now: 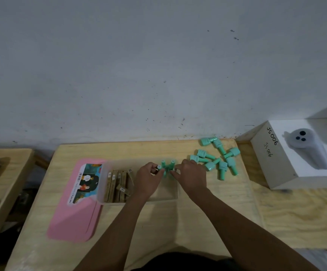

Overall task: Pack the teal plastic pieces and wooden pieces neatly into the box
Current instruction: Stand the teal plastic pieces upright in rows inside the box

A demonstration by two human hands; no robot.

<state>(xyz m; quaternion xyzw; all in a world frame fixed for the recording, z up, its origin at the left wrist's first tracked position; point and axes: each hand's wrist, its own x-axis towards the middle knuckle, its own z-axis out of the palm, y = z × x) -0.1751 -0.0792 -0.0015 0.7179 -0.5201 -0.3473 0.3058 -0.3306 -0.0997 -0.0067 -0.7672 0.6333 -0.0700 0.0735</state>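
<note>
A clear plastic box [173,194] sits mid-table. Several wooden pieces [117,184] lie packed side by side in its left half. Both hands hover over the box's right half around a small cluster of teal plastic pieces [167,166]. My left hand [148,179] pinches one teal piece at its tip. My right hand [191,177] pinches the cluster from the right side. A loose pile of several more teal pieces [217,157] lies on the table to the right of the box, near the wall.
The pink lid [73,212] with a picture label lies left of the box. A white carton [287,159] holding a grey controller stands at the right. A second wooden table [2,182] stands at the left, across a gap. The wall runs along the back edge.
</note>
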